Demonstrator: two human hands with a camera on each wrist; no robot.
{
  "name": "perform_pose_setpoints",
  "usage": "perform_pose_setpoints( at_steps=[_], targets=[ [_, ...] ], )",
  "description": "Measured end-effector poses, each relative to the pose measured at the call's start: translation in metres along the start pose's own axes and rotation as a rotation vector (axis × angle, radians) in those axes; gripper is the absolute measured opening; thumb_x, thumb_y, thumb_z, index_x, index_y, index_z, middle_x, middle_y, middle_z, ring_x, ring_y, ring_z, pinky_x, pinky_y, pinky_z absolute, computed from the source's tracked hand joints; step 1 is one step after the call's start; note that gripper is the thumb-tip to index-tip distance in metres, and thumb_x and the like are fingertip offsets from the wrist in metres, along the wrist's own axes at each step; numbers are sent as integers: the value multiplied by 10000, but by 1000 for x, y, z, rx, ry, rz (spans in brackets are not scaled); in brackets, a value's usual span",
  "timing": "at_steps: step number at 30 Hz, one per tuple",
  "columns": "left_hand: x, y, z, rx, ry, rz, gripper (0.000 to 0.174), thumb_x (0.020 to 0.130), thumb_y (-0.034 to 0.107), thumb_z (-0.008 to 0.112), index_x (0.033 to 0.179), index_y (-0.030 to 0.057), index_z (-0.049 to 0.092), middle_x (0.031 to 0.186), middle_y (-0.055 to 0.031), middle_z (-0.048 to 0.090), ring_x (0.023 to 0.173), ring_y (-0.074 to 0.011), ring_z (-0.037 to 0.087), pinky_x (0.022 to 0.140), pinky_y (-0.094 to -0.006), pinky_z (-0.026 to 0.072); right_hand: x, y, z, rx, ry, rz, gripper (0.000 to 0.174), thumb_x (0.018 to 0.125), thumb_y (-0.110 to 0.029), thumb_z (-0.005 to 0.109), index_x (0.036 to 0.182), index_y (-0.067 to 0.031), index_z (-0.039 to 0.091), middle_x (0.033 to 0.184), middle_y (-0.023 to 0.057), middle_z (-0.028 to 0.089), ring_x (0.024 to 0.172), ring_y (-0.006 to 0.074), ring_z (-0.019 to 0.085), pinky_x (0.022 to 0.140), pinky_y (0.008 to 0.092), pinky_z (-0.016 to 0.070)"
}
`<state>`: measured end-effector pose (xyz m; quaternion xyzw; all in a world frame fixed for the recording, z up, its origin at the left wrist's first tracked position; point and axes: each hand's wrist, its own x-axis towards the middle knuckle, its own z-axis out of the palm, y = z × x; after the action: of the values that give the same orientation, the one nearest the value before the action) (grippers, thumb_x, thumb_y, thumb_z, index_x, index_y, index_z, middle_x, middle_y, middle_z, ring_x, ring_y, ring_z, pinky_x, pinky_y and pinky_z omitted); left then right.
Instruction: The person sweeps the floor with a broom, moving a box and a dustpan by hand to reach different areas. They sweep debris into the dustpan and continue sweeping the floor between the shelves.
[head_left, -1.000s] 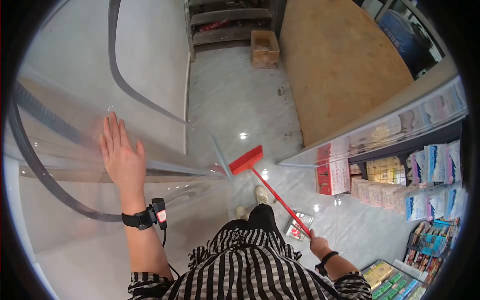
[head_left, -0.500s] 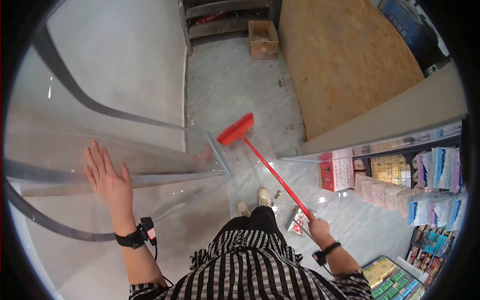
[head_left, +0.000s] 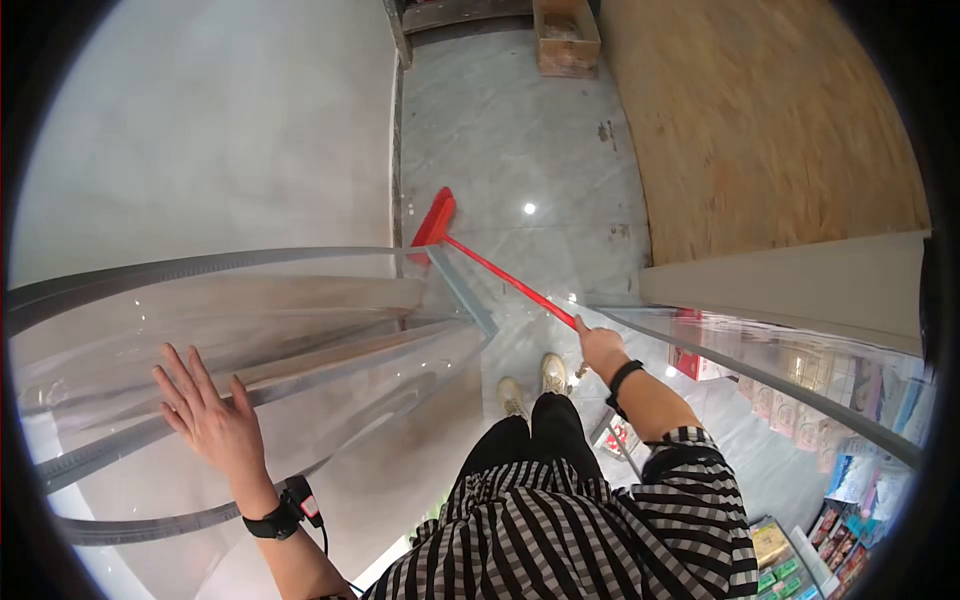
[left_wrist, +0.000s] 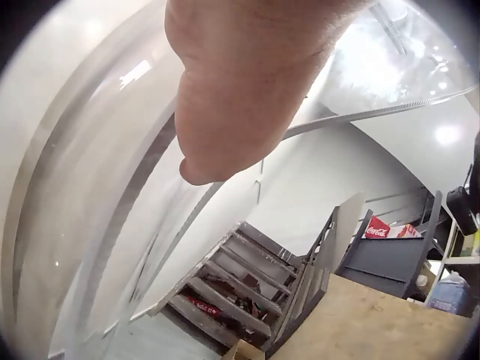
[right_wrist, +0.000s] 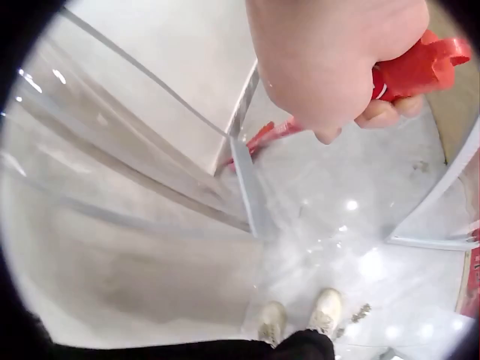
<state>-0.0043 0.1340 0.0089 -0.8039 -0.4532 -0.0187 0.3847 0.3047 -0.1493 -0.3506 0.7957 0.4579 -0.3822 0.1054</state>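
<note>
We're clamping our right hand on the red broom, its head sitting near the wall; left hand, fingers apart, is touching clear curtain. We should be holding that off the head.

curtain left | board right | broom head partly behind curtain | carton ahead

The right hand has reached forward and the red broom head is nearer the white wall.
</note>
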Motion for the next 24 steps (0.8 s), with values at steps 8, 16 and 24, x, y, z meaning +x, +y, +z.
perform_pose_setpoints(
  at_steps=[8, 16, 24],
  targets=[
    [1, 1, -1, 6, -16, -7, 614, 784, 222, 597, 1348, 142, 367, 1462, -33, 229, 1338, -259, 220, 1044, -437, 195, -141, 92, 17, -60, -133, 125, 586, 832, -97, 428, 1378, -176, 231, 843, 165, 627, 769, 306, 632, 678, 406, 505],
    [-1, 4, -1, 46, -34, 17, 607, 794, 226, 581, 1349, 136, 353, 1467, -41, 211, 1347, -276, 189, 1043, -470, 214, -153, 96, 26, 0, -23, -23, 563, 826, -156, 470, 1359, -148, 289, 744, 164, 615, 673, 314, 621, 587, 417, 499],
    [-4, 2, 3, 56, 2, 73, 595, 801, 227, 566, 1347, 114, 356, 1465, -58, 213, 1342, -289, 197, 1039, -471, 213, -88, 85, 11, -121, -49, -30, 593, 809, -79, 450, 1369, -140, 267, 850, 139, 637, 747, 280, 640, 648, 383, 514]
  ],
)
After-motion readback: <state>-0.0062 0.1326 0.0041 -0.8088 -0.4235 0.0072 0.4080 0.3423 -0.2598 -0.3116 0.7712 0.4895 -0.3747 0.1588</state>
